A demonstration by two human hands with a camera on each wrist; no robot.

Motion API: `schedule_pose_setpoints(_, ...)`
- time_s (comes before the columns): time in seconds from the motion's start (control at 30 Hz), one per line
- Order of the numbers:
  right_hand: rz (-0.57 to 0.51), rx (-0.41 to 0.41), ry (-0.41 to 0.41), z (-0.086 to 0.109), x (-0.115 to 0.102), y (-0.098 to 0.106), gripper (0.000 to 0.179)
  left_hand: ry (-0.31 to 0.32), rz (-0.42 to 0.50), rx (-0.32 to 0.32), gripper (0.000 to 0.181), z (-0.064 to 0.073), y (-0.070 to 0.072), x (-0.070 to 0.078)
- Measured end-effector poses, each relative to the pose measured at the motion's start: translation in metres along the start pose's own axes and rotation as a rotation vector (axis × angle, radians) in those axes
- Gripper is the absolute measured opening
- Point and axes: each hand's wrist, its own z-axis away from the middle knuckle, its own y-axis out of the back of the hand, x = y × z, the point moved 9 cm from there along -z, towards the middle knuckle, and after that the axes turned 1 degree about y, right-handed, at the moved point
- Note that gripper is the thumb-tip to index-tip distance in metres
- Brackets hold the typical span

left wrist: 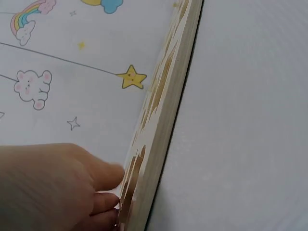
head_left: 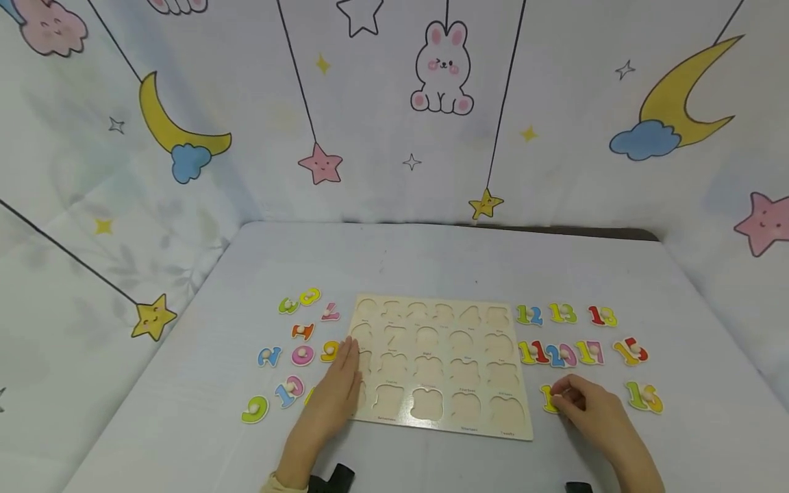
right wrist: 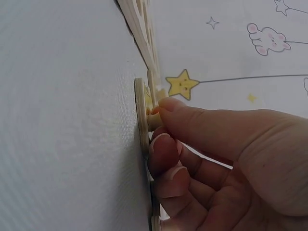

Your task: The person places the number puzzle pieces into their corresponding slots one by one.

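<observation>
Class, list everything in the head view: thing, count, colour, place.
Puzzle board: one, pale wood, centre
Left number pieces: ten visible, multicoloured, beside board
Right number pieces: nine, multicoloured, beside board
Table: one, white, underneath
Backdrop: count unclear, white, around table
Crescent moons: two, yellow, backdrop
Star drawings: several, mixed colours, backdrop
Rabbit drawing: one whole, mostly white, backdrop
Cloud drawings: several, blue, pink, backdrop
Unidentified objects: two, black, bottom edge
Sleeve: one, cream, left wrist
Left hand: one, on board's edge
Right hand: one, pinching a yellow piece

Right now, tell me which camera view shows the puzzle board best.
The head view: it shows the puzzle board and its hollows from above, though the left hand covers part. The left wrist view has it nearly edge-on; the right wrist view, only a narrow strip.
</observation>
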Motion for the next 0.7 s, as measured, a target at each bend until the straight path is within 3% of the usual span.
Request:
schedule_pose_setpoints(0.07, 0.002, 0.004, -0.002, 0.001, 0.0, 0.001, 0.01, 0.009, -0.032, 0.027, 0.052, 0.0, 0.003, -0.002)
schedule_pose_setpoints(0.3, 0.027, 0.024, 0.027, 0.001, -0.004, 0.003, 0.009, -0.058, -0.106, 0.117, 0.051, 0.0, 0.014, -0.001)
schedule_pose_setpoints(0.53, 0.03, 0.041, 0.052, 0.001, -0.01, 0.005, 0.012, -0.054, -0.097, 0.099, 0.049, -0.001, 0.016, -0.003)
schedule_pose_setpoints(0.7, -0.094, 0.079, 0.083, 0.005, -0.03, 0.003, 0.012, -0.049, -0.061, 0.108, 0.046, -0.002, 0.015, -0.003)
